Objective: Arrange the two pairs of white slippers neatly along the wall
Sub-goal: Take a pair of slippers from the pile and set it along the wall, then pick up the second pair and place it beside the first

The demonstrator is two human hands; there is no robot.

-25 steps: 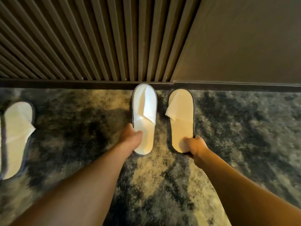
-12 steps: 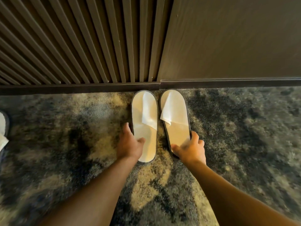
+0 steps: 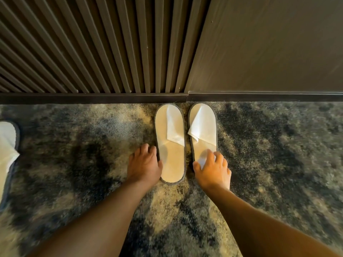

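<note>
Two white slippers with grey trim lie side by side on the carpet, toes at the dark skirting board (image 3: 92, 98). My left hand (image 3: 143, 165) rests on the carpet against the left slipper's (image 3: 169, 143) outer edge, fingers spread. My right hand (image 3: 213, 168) lies flat over the heel of the right slipper (image 3: 203, 127), fingers apart, covering that heel. A narrow gap separates the two slippers. Another white slipper (image 3: 7, 145) shows at the far left edge, partly cut off by the frame.
A ribbed dark wall panel (image 3: 92, 43) stands behind the left half, a flat dark panel (image 3: 269, 43) behind the right. The mottled grey and beige carpet (image 3: 278, 154) covers the whole floor.
The two slippers have come closer together and straighter, toes up to the skirting board. My left hand's thumb has come off the left slipper; my right hand has slid onto the right heel.
</note>
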